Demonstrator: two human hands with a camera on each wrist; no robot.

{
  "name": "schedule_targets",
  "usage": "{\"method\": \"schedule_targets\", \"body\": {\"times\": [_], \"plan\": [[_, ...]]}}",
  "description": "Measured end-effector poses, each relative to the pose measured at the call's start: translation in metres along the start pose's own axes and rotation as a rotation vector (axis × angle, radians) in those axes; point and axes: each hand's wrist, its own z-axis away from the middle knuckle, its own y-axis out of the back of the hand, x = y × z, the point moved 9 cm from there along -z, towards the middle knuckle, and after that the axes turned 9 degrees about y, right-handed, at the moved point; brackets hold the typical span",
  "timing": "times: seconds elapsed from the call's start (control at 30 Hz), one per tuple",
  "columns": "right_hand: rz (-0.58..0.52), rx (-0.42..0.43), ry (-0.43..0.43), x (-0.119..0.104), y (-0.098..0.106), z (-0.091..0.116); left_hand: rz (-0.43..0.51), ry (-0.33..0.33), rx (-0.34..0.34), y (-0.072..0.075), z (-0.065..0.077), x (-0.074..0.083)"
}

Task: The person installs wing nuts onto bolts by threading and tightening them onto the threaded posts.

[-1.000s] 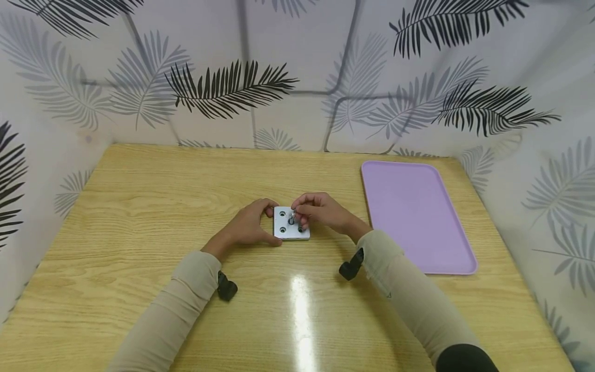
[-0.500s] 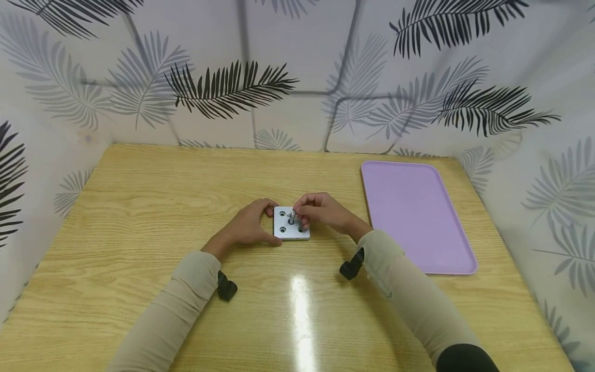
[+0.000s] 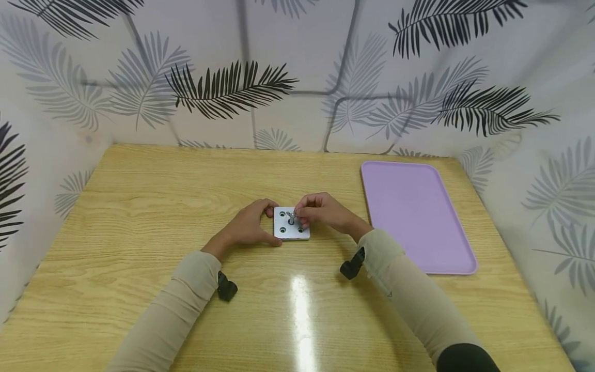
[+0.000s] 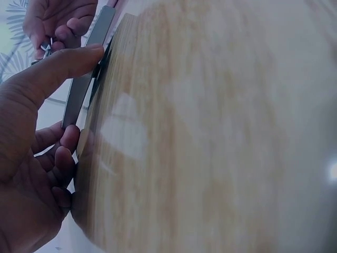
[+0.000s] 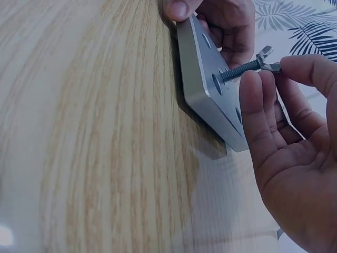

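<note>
A square silver metal plate (image 3: 279, 222) with several countersunk holes lies on the wooden table in the head view. From its middle hole rises a threaded wing bolt (image 5: 242, 70), its wings at the top. My left hand (image 3: 251, 225) grips the plate from the left, thumb at the near edge and fingers at the far edge. On the other side, my right hand (image 3: 325, 213) holds one wing of the bolt at its fingertips, above the plate's right part. In the left wrist view the plate (image 4: 84, 79) shows edge-on beside the left thumb.
A flat lilac tray (image 3: 418, 217) lies at the right of the table (image 3: 162, 191). Behind the table hangs a pale cloth (image 3: 297, 124) with a leaf pattern. A bright light reflection crosses the wood nearest the person.
The right fingertips have shifted slightly on the wing bolt, and its wings show at a different angle. The left hand and the plate stay in place.
</note>
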Motion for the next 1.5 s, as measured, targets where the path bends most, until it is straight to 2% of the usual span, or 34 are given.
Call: {"method": "schedule_targets", "body": {"times": [0.37,0.7,0.87,1.17,1.5], "plan": [[0.025,0.004,0.005,-0.0003,0.0001,-0.0001,-0.004,0.003,0.005,0.0002,-0.0011,-0.0018],[0.037,-0.077,0.024,-0.0025,-0.0052,-0.0012,0.014,0.001,0.0,-0.0003,-0.0011,-0.0025],[0.031,-0.088,0.012,-0.0029,-0.0066,-0.0009,0.02,0.0,-0.003,-0.0001,-0.0013,-0.0022],[0.02,-0.086,0.024,-0.0045,-0.0063,-0.0015,0.012,-0.002,-0.004,0.0001,-0.0038,-0.0017],[0.002,-0.037,0.008,-0.002,-0.0016,-0.003,0.012,0.003,-0.014,0.0001,-0.003,-0.0017]]}}
